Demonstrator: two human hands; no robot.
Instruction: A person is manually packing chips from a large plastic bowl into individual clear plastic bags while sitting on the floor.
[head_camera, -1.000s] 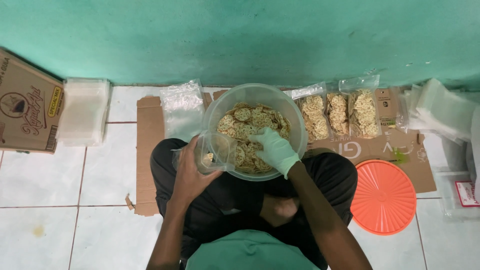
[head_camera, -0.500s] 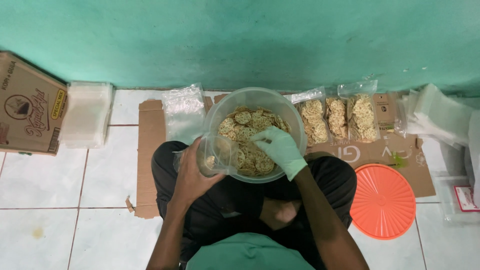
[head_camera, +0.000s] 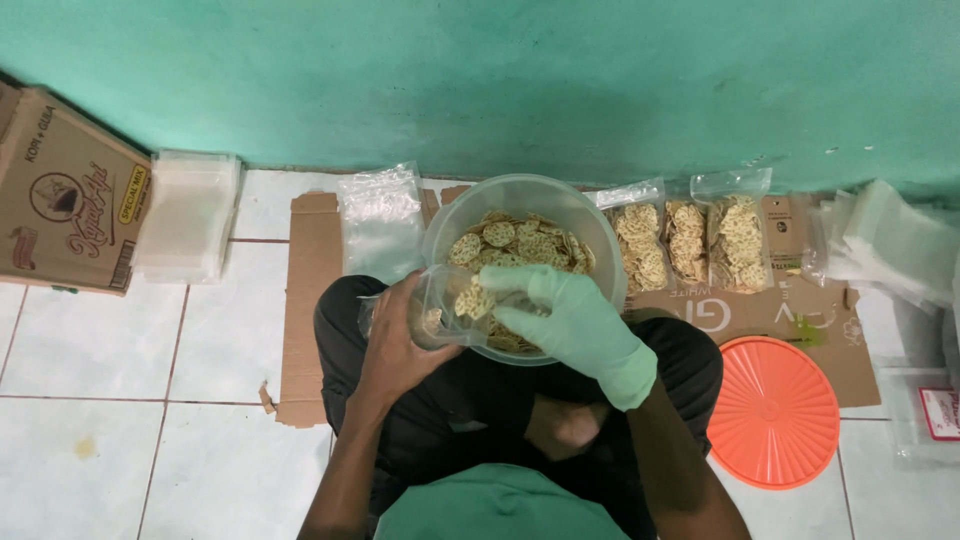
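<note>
A clear plastic bowl (head_camera: 590, 225) full of round yellow chips (head_camera: 525, 240) rests on my lap. My bare left hand (head_camera: 400, 345) grips a clear plastic bag (head_camera: 440, 300) held open at the bowl's near left rim, with a few chips inside. My right hand (head_camera: 565, 320), in a pale green glove, holds a bunch of chips at the bag's mouth, fingers closed around them.
Three filled chip bags (head_camera: 685, 240) lie on brown cardboard (head_camera: 305, 300) right of the bowl. A stack of clear bags (head_camera: 380, 220) lies left of it. An orange lid (head_camera: 775, 410) sits at right, a cardboard box (head_camera: 65, 195) and a bag pile (head_camera: 190, 215) at left.
My gloved right hand has moved from the bowl's middle leftward to the mouth of the bag, carrying chips. The left hand keeps the bag at the rim.
</note>
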